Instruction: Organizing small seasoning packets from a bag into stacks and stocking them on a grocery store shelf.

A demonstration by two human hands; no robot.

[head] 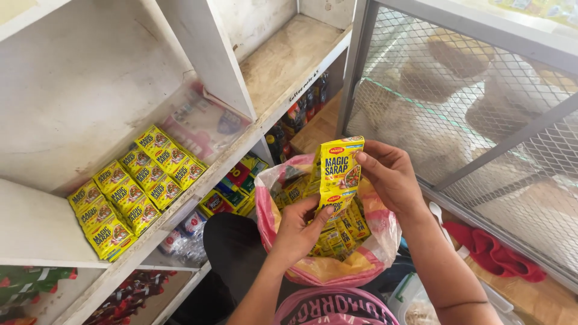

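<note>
Head view looks down on two bare hands holding up a strip of yellow seasoning sachets (339, 174) over a pink plastic bag (361, 265). Right hand (390, 174) pinches the strip near its top edge — thumb on the front, fingers curled round the back, so it's closed on the strip. Left hand (299, 229) grips the lower end from below, thumb pressed on the front of the bottom sachet, also closed on it. Strip hangs roughly upright btwn the two grips, slightly tilted.

Directly under the grip, the bag's mouth gapes open, w/ more yellow sachets (337, 238) of the same kind packed inside; the held strip's lower end sits just above them, maybe touching — can't tell. Bag rests in the person's lap, next to a dark trouser leg (235, 253).

Left of the grip, well apart, a white wooden shelf (54, 222) carries rows of matching yellow sachets laid flat (129, 189), edge to edge along the front lip. Behind those lies a clear packet w/ pinkish contents (201, 123). Below that shelf, nearer the left hand, more mixed packets (232, 189) in yellow, red and green.

Right of the grip stands a grey wire-mesh panel (481, 114) in a metal frame. Below the right forearm, a red cloth (497, 256) lies on the floor.
</note>
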